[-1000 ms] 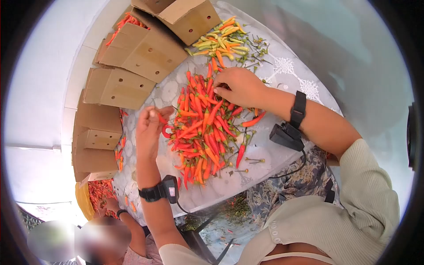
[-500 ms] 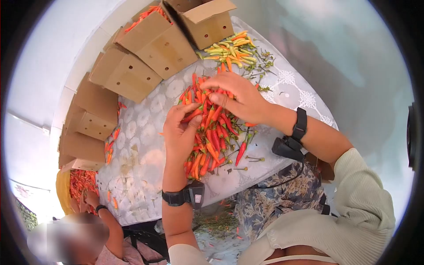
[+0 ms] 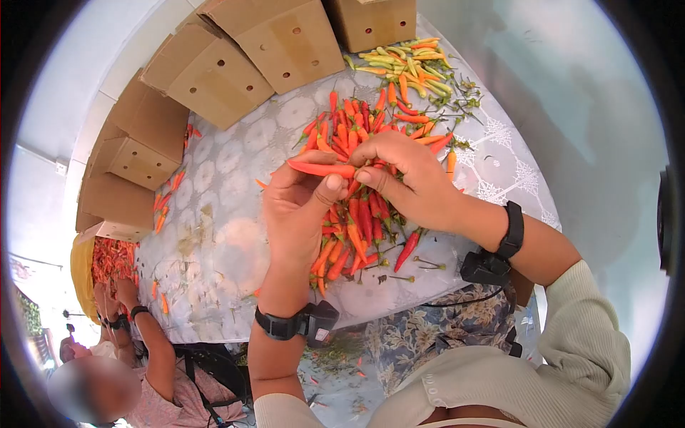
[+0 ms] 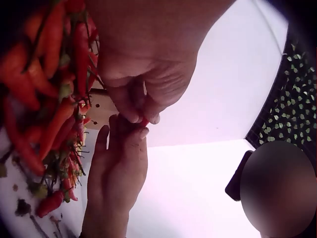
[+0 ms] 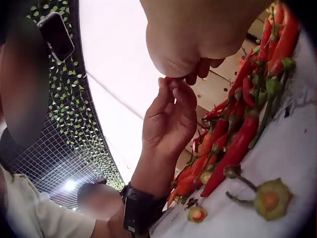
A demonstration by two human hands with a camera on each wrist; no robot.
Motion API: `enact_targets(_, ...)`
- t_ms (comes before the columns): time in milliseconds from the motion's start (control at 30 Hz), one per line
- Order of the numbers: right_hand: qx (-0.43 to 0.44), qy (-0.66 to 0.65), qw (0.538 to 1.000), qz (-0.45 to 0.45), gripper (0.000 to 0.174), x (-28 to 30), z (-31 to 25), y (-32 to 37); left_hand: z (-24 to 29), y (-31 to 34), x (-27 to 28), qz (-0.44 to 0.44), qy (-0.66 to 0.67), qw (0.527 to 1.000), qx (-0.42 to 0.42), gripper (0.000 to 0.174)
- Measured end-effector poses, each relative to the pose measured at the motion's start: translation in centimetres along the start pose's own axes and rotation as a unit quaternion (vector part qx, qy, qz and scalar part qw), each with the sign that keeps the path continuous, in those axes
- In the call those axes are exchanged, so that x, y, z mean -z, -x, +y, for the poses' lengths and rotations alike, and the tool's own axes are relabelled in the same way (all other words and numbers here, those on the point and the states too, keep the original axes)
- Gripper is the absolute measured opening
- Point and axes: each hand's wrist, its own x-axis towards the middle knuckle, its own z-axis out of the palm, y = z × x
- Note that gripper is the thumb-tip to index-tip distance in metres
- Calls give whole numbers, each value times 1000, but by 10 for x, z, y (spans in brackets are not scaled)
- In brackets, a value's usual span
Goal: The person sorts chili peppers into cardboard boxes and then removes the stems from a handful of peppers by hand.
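Note:
Just above the heap, a long red chili pepper [image 3: 321,169] lies across my left hand [image 3: 291,221], held between thumb and fingers with its pointed tip to the left. My right hand [image 3: 414,175] pinches the broad end of the same chili with thumb and forefinger, which hide the stem there. In the left wrist view only a bit of red chili [image 4: 144,121] shows between the meeting fingertips. Below both hands spreads a heap of red and orange chilies [image 3: 365,214], many with green caps.
Yellow-green chilies [image 3: 421,64] lie at the far end, beside loose green stems [image 3: 467,100]. Cardboard boxes [image 3: 221,78] line the back edge of the patterned tablecloth [image 3: 228,178]. Another person [image 3: 160,357] works at a yellow-lined container [image 3: 84,274] at far left.
My left hand came in from the left side of the heap and now holds a chili. The right hand moved down from the heap to meet it. The head view has shifted.

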Motion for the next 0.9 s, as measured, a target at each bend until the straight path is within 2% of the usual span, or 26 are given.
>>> enact_targets(133, -96, -76, 992, -22, 15, -5, -6, -2, -4, 1, 1, -1, -2, 1000, 2, 30)
enact_targets(233, -77, -87, 993, -38, 16, -5, -5, -1, -5, 3, 1, 5, -10, 1000, 0, 30)
enact_targets(333, 49, 28, 998, -35, 21, -1, 4, 2, -5, 5, 0, 17, -25, 999, 10, 30)
enact_targets(467, 29, 56, 998, -8, 16, 1, 0, 4, -4, 5, -4, 21, -63, 998, 0, 23)
enact_targets(567, 36, 57, 998, 2, 14, 0, 3, 4, -6, 5, -5, 18, -85, 995, -40, 22)
enact_targets(667, 58, 48, 997, 4, 14, -2, 5, 6, -2, 5, -6, 17, -122, 992, -28, 22)
enact_targets(900, 107, 41, 993, -5, 16, -2, 3, 3, -2, 3, -2, 2, -62, 998, 30, 19)
